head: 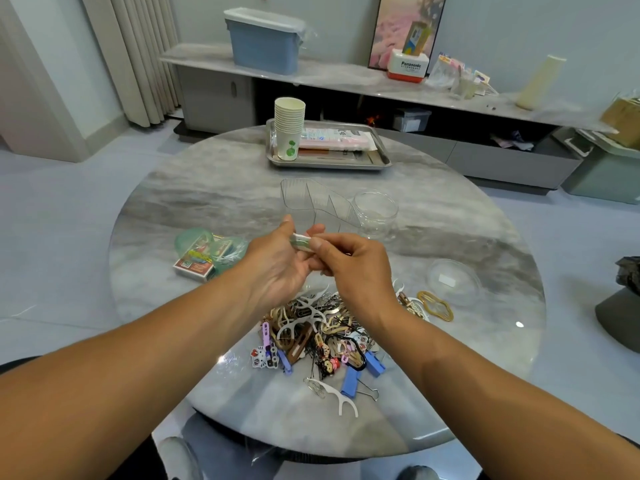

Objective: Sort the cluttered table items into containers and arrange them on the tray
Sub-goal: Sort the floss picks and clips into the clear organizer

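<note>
One small white-and-green piece (302, 242) is pinched by both hands — left hand (277, 268), right hand (353, 268) — mid-frame; two clear plastic containers (375, 213) are seen behind.

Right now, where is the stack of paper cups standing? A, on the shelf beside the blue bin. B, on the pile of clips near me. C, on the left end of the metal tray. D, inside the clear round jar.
C: the stack of paper cups stands upright on the left end of the metal tray at the far side of the table, apart from the clear round jar.
</note>
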`<state>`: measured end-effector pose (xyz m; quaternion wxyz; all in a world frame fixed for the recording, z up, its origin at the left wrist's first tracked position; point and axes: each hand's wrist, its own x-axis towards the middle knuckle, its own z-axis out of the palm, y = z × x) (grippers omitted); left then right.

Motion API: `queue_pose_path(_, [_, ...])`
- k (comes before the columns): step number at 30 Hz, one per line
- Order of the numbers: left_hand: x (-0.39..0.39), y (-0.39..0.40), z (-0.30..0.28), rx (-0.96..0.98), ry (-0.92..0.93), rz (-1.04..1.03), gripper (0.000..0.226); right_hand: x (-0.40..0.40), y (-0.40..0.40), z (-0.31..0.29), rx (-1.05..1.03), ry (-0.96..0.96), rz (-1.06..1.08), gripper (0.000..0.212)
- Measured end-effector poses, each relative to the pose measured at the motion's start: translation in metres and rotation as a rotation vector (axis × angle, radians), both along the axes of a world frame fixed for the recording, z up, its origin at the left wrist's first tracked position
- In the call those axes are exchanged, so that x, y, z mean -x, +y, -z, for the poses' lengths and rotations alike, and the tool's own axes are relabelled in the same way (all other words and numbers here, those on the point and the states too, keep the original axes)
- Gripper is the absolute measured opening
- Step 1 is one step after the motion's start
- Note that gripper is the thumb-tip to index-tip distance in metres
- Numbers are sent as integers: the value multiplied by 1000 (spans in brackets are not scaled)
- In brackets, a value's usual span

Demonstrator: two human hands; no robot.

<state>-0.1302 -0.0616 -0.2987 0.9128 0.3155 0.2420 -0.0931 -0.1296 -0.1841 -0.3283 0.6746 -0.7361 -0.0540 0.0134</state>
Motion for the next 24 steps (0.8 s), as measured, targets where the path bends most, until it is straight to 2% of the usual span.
queue_pose_path(6, [1,6,8,-185,-17,118,52,-4,6,-7,-305,186,46,10])
queue_pose_path(9, [1,10,8,-257,-58,155,46,-7,3,-11,-277,150,31,8])
queue_pose_path(13, [1,23,5,-467,-71,206,45,-13,-2,-18,-238,142,25,10])
queue_pose_path(15, [-1,34,1,-726,-108,211,47,-17,-6,-21,-247,155,47,10])
queue_pose_path(17, [-3,52,-2,-1130,-174,172,49,-20,-11,-24,-260,165,63,10])
queue_pose_path(19, [-5,73,-3,-1549,-159,196,67,-23,-16,-25,-267,173,77,10])
queue_pose_path(21, [-5,91,0,-1919,-56,348,93,-23,-18,-24,-260,183,89,9])
queue_pose_path(22, [-4,95,2,-2044,9,451,102,-23,-17,-24,-256,187,92,8])
queue_pose_path(24, [-1,100,10,-2164,112,629,112,-21,-16,-22,-249,191,93,6])
